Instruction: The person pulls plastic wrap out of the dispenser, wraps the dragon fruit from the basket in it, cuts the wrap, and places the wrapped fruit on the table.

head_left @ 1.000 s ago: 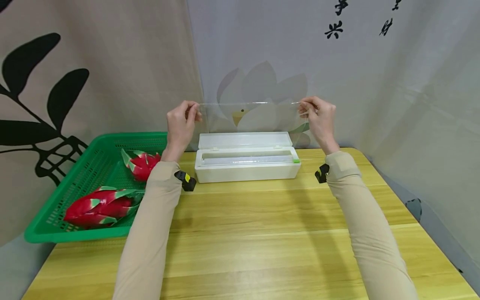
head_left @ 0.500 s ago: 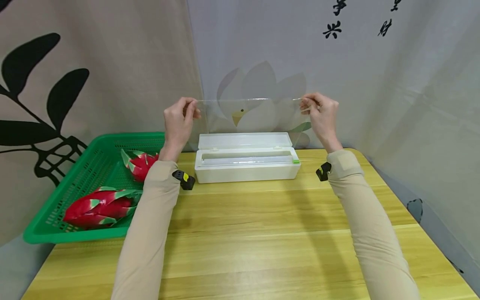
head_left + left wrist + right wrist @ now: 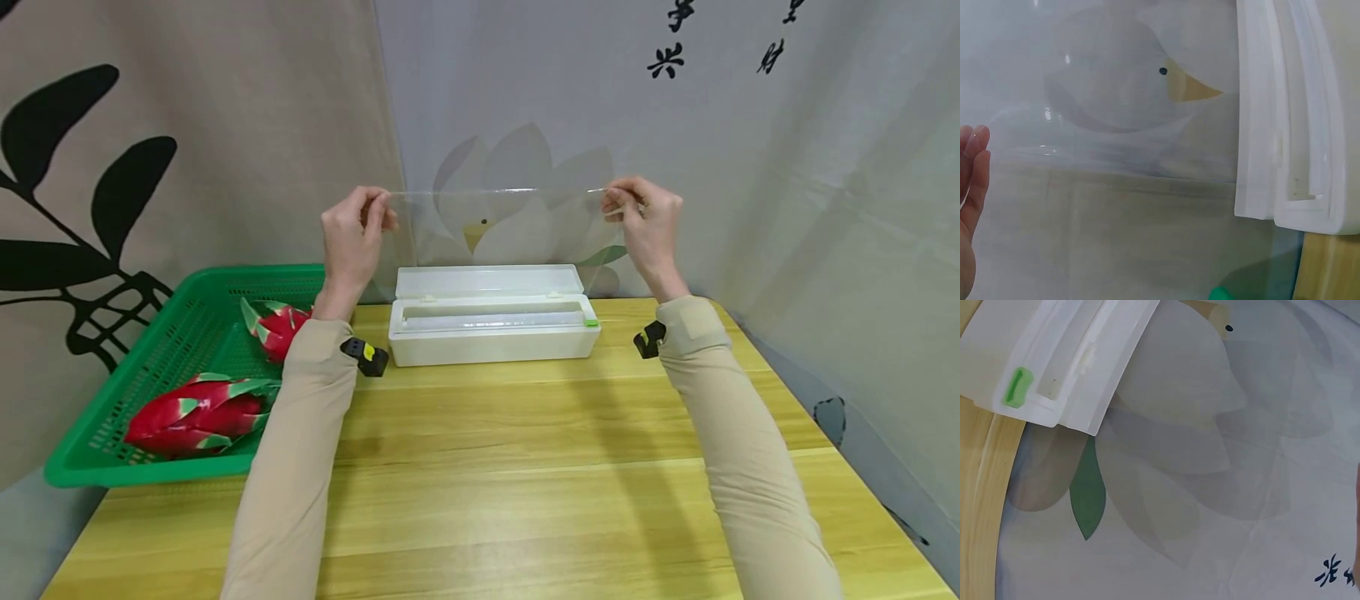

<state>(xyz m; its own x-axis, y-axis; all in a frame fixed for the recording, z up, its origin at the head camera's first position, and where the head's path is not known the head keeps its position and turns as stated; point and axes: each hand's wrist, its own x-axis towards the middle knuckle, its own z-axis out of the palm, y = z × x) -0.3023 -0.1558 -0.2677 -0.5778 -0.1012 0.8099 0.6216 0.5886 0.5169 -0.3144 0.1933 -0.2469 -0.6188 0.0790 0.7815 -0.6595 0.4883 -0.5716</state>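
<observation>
Film (image 3: 498, 237) of clear, thin plastic is held up taut btwn both hands, above the long white rectangular plastic box (image 3: 495, 348), top edge shiny, straight & approx level; where its lower end meets the box is hard to see. L hand (image 3: 352, 246) pinches the film's L corner btwn thumb & fingers; R hand (image 3: 651, 233) pinches the R corner likewise, only a sliver of it in R wrist view. Box sits at back of the yellow wood-grain table (image 3: 480, 483), its white hinged lid (image 3: 491, 282) tipped back open, w/ a small bright-green plastic tab (image 3: 592, 322) at the R end of the slot. To the L, a green perforated plastic basket (image 3: 150, 478) holds a large red dragon fruit w/ green-tipped scales (image 3: 197, 417) nr the front & another red dragon fruit (image 3: 277, 331) behind, partly hidden by the L arm
</observation>
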